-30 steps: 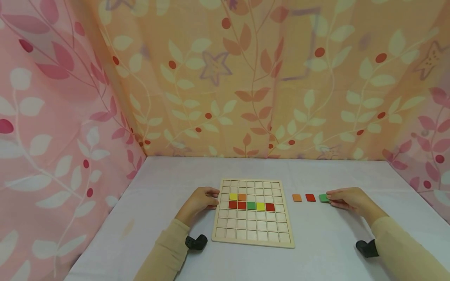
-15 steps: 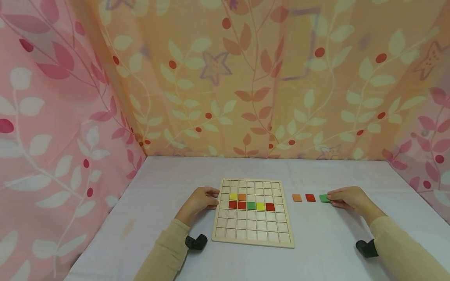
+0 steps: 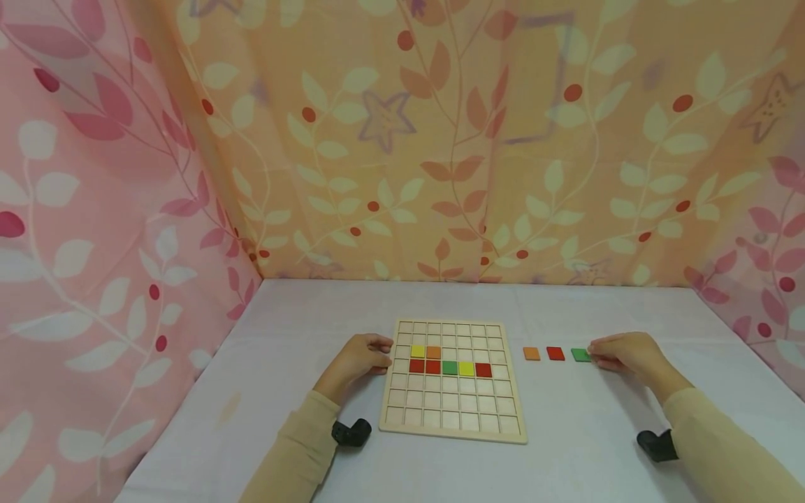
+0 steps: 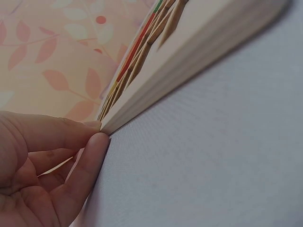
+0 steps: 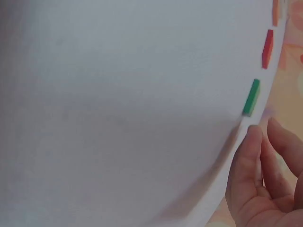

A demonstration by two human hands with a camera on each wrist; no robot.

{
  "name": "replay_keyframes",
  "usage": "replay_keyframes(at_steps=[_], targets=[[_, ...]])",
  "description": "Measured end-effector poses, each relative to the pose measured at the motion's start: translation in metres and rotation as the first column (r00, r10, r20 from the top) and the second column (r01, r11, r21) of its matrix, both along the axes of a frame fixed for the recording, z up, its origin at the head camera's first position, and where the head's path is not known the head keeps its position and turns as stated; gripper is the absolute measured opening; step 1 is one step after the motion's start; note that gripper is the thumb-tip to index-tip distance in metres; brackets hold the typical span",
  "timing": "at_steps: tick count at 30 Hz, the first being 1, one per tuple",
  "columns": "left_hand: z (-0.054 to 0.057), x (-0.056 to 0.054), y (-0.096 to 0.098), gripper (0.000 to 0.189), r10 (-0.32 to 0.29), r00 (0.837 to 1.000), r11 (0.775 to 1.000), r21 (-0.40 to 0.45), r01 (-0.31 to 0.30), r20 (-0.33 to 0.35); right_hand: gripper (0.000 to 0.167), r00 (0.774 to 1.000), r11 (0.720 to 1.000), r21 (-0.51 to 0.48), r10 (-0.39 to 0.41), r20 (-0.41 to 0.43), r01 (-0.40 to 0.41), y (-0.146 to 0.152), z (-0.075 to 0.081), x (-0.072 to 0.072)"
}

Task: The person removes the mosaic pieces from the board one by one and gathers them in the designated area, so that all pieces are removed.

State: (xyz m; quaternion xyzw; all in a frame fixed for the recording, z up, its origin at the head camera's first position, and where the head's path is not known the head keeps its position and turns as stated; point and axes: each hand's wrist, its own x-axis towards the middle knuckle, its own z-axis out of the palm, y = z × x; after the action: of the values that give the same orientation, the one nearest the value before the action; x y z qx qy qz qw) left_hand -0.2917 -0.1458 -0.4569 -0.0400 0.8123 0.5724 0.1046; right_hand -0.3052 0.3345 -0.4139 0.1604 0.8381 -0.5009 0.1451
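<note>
1. Nearest are the sleeves (image 3: 292,447), each with a black piece (image 3: 352,433) at the wrist, set back, it seems, so the fingers stay unhindered.
2. The left hand (image 3: 352,363) has thumb and finger bent in, tips closed on the board's left edge, a light pinch that probably steadies it.
3. The board (image 3: 450,420) lies flat on the white table (image 3: 314,307), between the hands.
4. On it, seven tiles (image 3: 449,367) sit in cells: yellow and orange side by side, above a row of red, red, green, yellow, red. The cell ridges likely stop them sliding.
5. The right hand (image 3: 632,358) is loosely bent, thumb and fingers parted, holding nothing, its tips just beside the green tile (image 3: 579,355).
6. Red tile (image 3: 555,353) and orange tile (image 3: 531,353) run from there towards the board, lying flat and spaced apart, perhaps so each can be pinched singly.
7. Farthest, leaf-patterned cloth (image 3: 339,168) hangs behind the table, presumably as a screen.
</note>
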Motion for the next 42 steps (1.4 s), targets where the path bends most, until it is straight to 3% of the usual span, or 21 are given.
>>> replay_keyframes(at_steps=[3,7,13,17,23,35,42], targets=[[-0.001,0.0,-0.001,0.039,0.0,1.0,1.0,-0.004,0.0,-0.005,0.052,1.0,1.0,0.026,0.006,-0.022,-0.005,-0.007,0.007,0.004],[0.0,0.001,-0.001,0.04,-0.001,1.0,1.0,0.003,0.001,-0.002,0.049,0.996,0.998,-0.037,0.045,-0.075,-0.048,-0.025,0.014,0.006],[0.003,0.002,-0.002,0.038,-0.039,0.999,0.999,0.011,0.039,-0.02,0.044,0.99,0.993,-0.066,0.087,-0.114,-0.095,-0.059,0.014,0.007],[0.004,0.002,-0.001,0.038,-0.03,1.0,0.999,0.017,0.03,-0.008,0.044,0.983,0.988,-0.092,0.114,-0.142,-0.128,-0.081,0.011,0.007],[0.001,0.003,0.001,0.041,-0.003,1.0,1.0,0.016,0.003,0.007,0.04,0.983,0.974,-0.169,0.127,-0.132,-0.149,-0.107,0.008,0.006],[0.0,0.001,0.002,0.041,0.002,1.0,1.0,0.004,-0.002,0.009,0.038,0.974,0.974,-0.123,0.175,-0.143,-0.193,-0.138,0.005,0.003],[-0.001,0.001,0.0,0.041,0.005,1.0,1.0,0.004,-0.005,0.009,0.036,0.975,0.961,-0.189,0.182,-0.126,-0.204,-0.159,0.001,0.002]])
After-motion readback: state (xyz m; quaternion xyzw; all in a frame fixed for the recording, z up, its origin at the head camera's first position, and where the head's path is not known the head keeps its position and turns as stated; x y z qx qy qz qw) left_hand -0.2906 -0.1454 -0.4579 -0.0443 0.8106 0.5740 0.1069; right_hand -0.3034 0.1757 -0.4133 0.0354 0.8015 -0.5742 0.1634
